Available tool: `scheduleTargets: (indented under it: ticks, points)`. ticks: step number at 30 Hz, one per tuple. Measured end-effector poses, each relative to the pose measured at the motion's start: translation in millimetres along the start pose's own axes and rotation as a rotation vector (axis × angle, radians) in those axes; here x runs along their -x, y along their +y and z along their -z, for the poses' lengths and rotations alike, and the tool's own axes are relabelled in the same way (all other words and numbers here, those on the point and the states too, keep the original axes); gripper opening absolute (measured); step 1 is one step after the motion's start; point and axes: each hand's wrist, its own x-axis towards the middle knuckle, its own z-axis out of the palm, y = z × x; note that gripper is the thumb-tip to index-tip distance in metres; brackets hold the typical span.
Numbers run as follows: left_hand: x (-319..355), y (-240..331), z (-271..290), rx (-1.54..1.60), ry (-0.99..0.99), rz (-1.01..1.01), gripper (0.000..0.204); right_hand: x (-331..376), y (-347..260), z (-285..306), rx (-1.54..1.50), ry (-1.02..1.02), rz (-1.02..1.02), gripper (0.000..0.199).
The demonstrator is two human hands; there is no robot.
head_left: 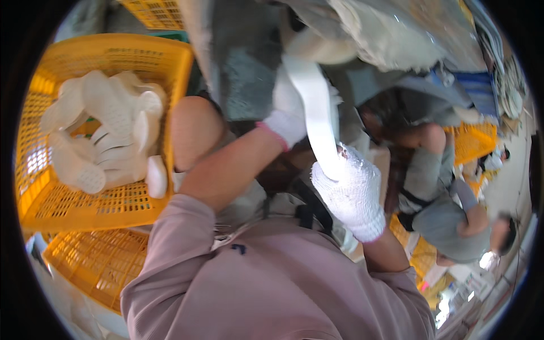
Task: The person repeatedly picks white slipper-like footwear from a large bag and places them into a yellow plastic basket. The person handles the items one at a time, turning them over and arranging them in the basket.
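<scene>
A white shoe sole is held edge-on in front of me, with its far end raised toward a pale rounded thing that looks like a wheel. I cannot tell whether the two touch. My right hand, in a white knitted glove with a torn spot near the thumb, is closed around the sole's near end. Farther up, my left hand, also gloved, is closed on the sole's left side. Its fingers are partly hidden behind the sole and blurred.
At my left stands a yellow basket holding several off-white soles. Another yellow basket sits under it. Pale sheeting hangs over the far right. A co-worker sits at the right, near more yellow crates.
</scene>
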Motion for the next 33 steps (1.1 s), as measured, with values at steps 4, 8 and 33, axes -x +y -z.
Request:
scheduleTargets:
  ticks: [4, 8, 33]
  points:
    - [42, -4, -21, -0.151, 0.161, -0.149, 0.067, 63, 38, -13, -1.234, 0.056, -0.678, 0.051]
    - [37, -5, -30, -0.250, 0.084, -0.220, 0.060, 39, 33, -15, -1.402, 0.260, -0.971, 0.055]
    - [316, 358, 38, -1.248, 0.885, -1.418, 0.021, 135, 127, 21, 0.071, 0.100, -0.576, 0.041]
